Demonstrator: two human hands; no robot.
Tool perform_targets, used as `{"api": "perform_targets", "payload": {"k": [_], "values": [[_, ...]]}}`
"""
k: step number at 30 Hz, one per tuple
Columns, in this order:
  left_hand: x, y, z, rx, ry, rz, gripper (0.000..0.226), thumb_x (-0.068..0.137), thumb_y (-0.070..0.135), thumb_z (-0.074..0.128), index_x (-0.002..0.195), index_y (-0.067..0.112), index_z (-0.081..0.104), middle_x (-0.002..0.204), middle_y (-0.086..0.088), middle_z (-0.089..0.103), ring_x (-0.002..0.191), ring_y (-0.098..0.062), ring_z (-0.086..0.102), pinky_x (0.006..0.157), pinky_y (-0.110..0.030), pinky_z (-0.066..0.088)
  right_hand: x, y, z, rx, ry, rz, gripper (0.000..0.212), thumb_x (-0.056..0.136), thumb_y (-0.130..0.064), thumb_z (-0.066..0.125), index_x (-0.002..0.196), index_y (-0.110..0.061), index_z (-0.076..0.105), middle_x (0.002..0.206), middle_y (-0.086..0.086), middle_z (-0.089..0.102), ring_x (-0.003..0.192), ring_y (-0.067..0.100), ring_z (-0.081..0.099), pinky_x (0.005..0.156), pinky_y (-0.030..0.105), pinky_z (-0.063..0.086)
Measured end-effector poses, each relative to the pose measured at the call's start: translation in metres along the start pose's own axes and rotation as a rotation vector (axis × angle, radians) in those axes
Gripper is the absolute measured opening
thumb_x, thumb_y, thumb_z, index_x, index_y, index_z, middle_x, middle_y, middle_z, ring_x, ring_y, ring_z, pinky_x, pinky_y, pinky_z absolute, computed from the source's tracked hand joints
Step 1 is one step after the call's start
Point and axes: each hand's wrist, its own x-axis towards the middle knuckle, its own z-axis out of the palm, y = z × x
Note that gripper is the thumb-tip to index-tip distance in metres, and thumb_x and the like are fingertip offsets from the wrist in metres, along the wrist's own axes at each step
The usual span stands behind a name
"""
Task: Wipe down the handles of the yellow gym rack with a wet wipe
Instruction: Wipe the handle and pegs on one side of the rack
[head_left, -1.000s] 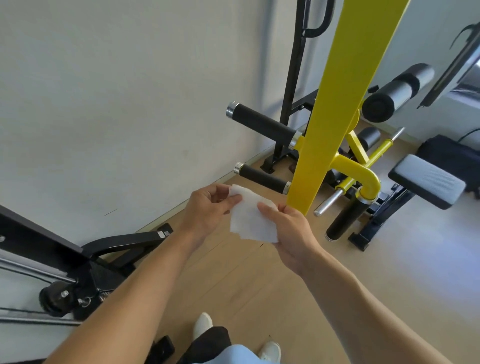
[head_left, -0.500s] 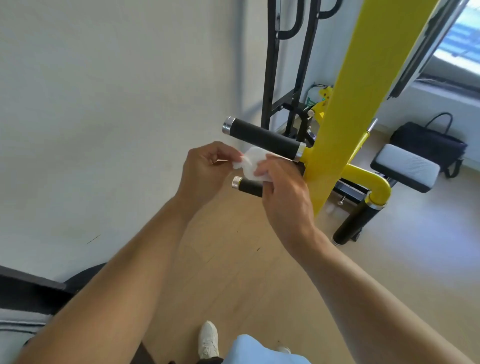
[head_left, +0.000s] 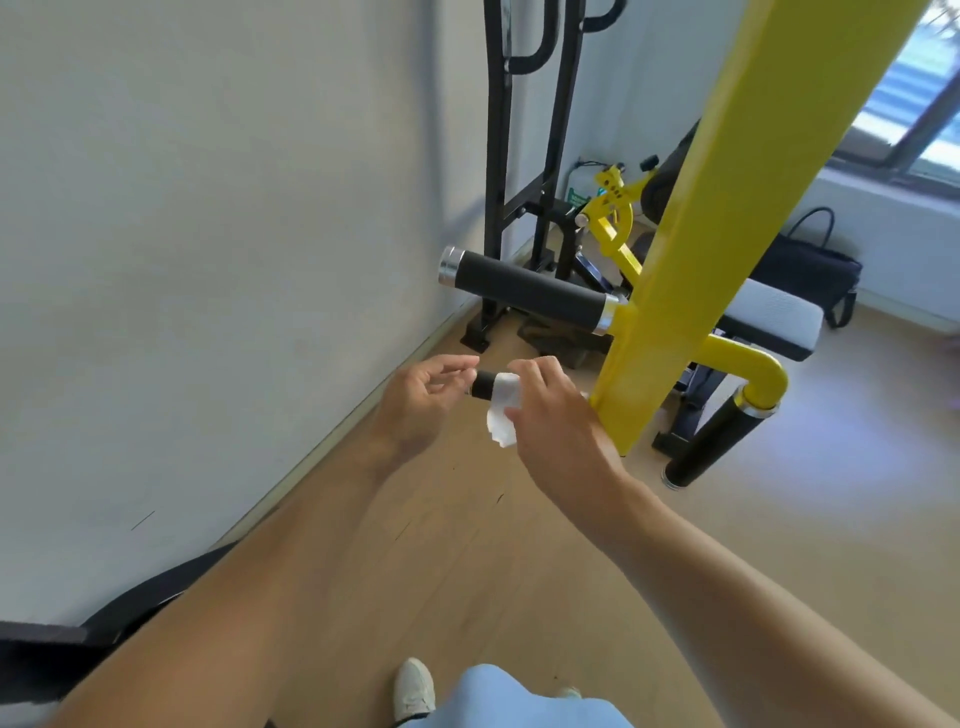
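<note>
Right hand (head_left: 550, 410) now wrapping the wet wipe (head_left: 504, 402) round the lower handle (head_left: 484, 385); half a second ago pinched between both hands. Left hand (head_left: 423, 397) released, fingers loosely open beside the handle's end. Wiping underway. Beyond, upper handle (head_left: 524, 288) on yellow rack (head_left: 691, 244) untouched.

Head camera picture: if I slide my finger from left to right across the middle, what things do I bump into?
White wall → left hand → wet wipe → right hand → yellow post → bent yellow handle → black bag.
</note>
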Motion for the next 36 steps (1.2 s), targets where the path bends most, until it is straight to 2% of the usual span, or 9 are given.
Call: {"api": "perform_targets", "payload": {"k": [4,7,11,16,19,24,29,31,36], "values": [[0.003,-0.007,0.006,-0.069,0.028,0.009,0.025,0.098,0.032,0.06,0.12,0.027,0.071,0.114,0.007,0.073,0.1,0.012,0.06,0.087,-0.008,0.048,0.014,-0.001,0.009,-0.062,-0.057,0.156,0.03,0.099,-0.014,0.054,0.127,-0.002,0.056,0.124,0.017,0.061,0.112,0.032,0.056,0.101,0.04,0.043],[0.002,-0.012,0.012,-0.135,0.033,-0.014,0.026,0.097,0.033,0.061,0.12,0.027,0.071,0.115,0.009,0.072,0.101,0.01,0.059,0.078,0.002,0.045,0.017,-0.003,0.014,-0.168,-0.084,0.224,0.031,0.104,-0.026,0.043,0.124,-0.005,0.054,0.119,0.015,0.064,0.111,0.033,0.059,0.106,0.044,0.039],[0.003,-0.011,0.012,-0.143,0.04,0.007,0.03,0.095,0.035,0.063,0.122,0.025,0.071,0.112,0.013,0.072,0.099,0.011,0.061,0.073,0.0,0.047,0.027,-0.008,0.017,-0.107,-0.037,0.129,0.036,0.106,-0.038,0.039,0.123,-0.009,0.052,0.116,0.01,0.065,0.11,0.029,0.061,0.117,0.047,0.029],[0.001,-0.017,0.008,-0.15,0.012,0.05,0.031,0.094,0.038,0.063,0.121,0.024,0.071,0.11,0.014,0.073,0.101,0.006,0.066,0.075,-0.008,0.052,0.036,-0.014,0.011,0.098,-0.087,0.078,0.031,0.101,-0.024,0.056,0.127,-0.011,0.044,0.114,0.005,0.064,0.108,0.024,0.062,0.103,0.037,0.043],[0.004,-0.019,0.009,-0.149,0.034,0.043,0.031,0.093,0.041,0.063,0.119,0.026,0.071,0.11,0.013,0.073,0.103,0.001,0.066,0.079,-0.007,0.051,0.034,-0.011,0.007,-0.035,-0.087,0.119,0.046,0.096,-0.028,0.065,0.134,-0.01,0.047,0.125,0.008,0.06,0.119,0.028,0.054,0.102,0.039,0.043],[0.004,-0.022,0.013,-0.175,0.031,0.047,0.035,0.094,0.039,0.063,0.124,0.022,0.07,0.115,0.01,0.073,0.107,0.004,0.065,0.085,-0.006,0.049,0.032,-0.011,0.003,-0.151,-0.087,0.166,0.032,0.099,-0.03,0.061,0.128,-0.016,0.058,0.115,0.006,0.065,0.106,0.026,0.062,0.084,0.036,0.047],[-0.002,-0.02,0.01,-0.28,0.004,0.002,0.036,0.093,0.037,0.063,0.125,0.021,0.07,0.117,0.01,0.073,0.103,0.009,0.066,0.08,-0.009,0.052,0.032,-0.015,0.0,0.247,-0.172,0.156,0.055,0.097,-0.04,0.063,0.143,-0.018,0.043,0.132,0.004,0.059,0.123,0.025,0.056,0.103,0.037,0.041],[-0.003,-0.02,0.011,-0.292,0.009,0.003,0.035,0.094,0.034,0.063,0.125,0.019,0.07,0.116,0.009,0.072,0.099,0.012,0.066,0.077,-0.008,0.051,0.034,-0.012,0.001,0.058,-0.226,0.04,0.047,0.099,-0.044,0.057,0.141,-0.024,0.047,0.127,0.002,0.057,0.119,0.023,0.057,0.106,0.039,0.038],[-0.001,-0.021,0.013,-0.255,0.026,0.003,0.032,0.094,0.032,0.064,0.123,0.019,0.071,0.12,0.008,0.071,0.104,0.012,0.062,0.085,-0.003,0.046,0.032,-0.008,-0.002,-0.148,-0.213,0.145,0.029,0.103,-0.029,0.05,0.125,-0.012,0.053,0.116,0.006,0.068,0.111,0.025,0.064,0.116,0.041,0.026]]}}
